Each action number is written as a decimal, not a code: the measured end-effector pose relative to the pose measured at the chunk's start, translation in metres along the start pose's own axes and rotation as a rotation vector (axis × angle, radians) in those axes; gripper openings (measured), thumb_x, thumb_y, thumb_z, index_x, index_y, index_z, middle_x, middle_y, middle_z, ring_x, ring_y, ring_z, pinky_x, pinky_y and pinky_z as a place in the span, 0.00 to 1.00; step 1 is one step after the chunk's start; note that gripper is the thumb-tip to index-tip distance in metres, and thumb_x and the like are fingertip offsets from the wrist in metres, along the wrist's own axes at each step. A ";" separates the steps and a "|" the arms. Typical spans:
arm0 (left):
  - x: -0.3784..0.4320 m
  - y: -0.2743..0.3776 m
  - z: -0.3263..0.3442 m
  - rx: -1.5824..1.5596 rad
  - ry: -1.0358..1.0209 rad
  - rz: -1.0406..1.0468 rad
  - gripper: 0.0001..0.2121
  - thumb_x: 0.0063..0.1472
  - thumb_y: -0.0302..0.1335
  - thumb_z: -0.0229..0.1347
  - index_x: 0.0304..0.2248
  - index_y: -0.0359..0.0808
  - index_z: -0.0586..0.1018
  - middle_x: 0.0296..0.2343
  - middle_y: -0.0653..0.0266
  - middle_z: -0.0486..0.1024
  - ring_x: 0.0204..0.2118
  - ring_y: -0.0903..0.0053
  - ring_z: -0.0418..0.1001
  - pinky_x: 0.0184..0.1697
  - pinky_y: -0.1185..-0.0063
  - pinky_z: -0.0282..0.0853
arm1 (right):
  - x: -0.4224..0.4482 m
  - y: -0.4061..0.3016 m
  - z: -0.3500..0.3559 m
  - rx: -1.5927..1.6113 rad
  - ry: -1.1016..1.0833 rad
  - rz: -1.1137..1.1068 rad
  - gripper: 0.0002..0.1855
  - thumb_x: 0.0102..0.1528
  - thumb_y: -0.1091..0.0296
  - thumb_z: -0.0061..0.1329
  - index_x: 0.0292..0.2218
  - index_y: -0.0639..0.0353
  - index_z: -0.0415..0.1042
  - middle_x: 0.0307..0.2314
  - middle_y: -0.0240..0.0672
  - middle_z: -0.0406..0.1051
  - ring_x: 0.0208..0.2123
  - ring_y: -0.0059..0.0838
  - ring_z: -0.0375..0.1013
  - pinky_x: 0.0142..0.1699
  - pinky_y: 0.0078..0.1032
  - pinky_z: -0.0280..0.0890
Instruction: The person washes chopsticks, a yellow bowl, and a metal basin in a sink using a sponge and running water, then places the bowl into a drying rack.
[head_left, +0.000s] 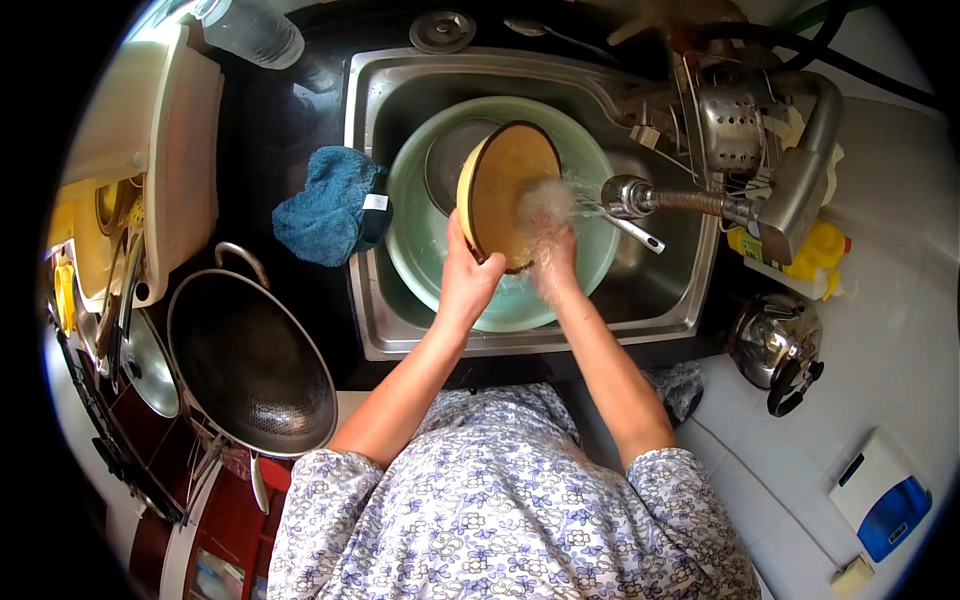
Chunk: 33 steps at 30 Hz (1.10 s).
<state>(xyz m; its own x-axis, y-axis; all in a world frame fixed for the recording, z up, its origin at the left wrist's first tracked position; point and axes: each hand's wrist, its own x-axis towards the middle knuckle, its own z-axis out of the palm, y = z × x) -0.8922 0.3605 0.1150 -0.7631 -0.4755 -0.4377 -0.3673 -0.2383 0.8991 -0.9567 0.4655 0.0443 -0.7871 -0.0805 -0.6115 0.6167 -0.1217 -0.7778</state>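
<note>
My left hand (468, 274) grips the near left rim of a tilted yellowish bowl (499, 180) with a dark edge. The bowl is held over a pale green plastic basin (409, 262) standing in the stainless steel sink (667, 300). Water sprays from the faucet head (626, 196) into the bowl and over my right hand (553, 259). That hand is at the bowl's near right side, its fingers blurred by splashing. Beneath the bowl, a round grey dish or lid (442, 161) is partly hidden. A metal utensil handle (637, 234) sticks out past the basin's right side.
A blue cloth (326, 206) drapes over the sink's left edge. Left of it are a wok (247, 360) and a glass lid (148, 364). A metal utensil holder (731, 127), a yellow bottle (821, 251) and a kettle (772, 341) stand on the right.
</note>
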 end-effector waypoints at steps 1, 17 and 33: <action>0.004 -0.007 0.006 0.041 0.080 0.106 0.33 0.44 0.16 0.45 0.53 0.36 0.51 0.42 0.54 0.65 0.45 0.68 0.66 0.47 0.76 0.62 | -0.011 0.018 -0.001 -0.105 0.017 -0.003 0.23 0.53 0.54 0.46 0.41 0.65 0.65 0.25 0.37 0.70 0.26 0.30 0.70 0.31 0.23 0.66; 0.004 -0.006 -0.013 0.153 -0.017 0.117 0.32 0.43 0.15 0.45 0.52 0.34 0.56 0.42 0.51 0.67 0.49 0.64 0.64 0.50 0.76 0.59 | -0.028 0.015 -0.006 -0.603 -0.029 0.147 0.26 0.50 0.47 0.48 0.39 0.63 0.69 0.27 0.44 0.72 0.26 0.31 0.72 0.27 0.27 0.64; 0.005 0.006 -0.016 0.054 -0.051 0.012 0.30 0.43 0.15 0.42 0.51 0.33 0.58 0.43 0.56 0.66 0.47 0.71 0.65 0.50 0.77 0.59 | 0.000 -0.011 -0.017 -0.628 -0.037 -0.133 0.18 0.54 0.59 0.44 0.42 0.62 0.67 0.30 0.34 0.71 0.27 0.27 0.70 0.32 0.28 0.66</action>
<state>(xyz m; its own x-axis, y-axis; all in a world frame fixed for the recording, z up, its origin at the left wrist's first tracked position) -0.8897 0.3432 0.1176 -0.7934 -0.4340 -0.4269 -0.3849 -0.1856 0.9041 -0.9636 0.4833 0.0505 -0.8501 -0.1403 -0.5076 0.3946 0.4688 -0.7903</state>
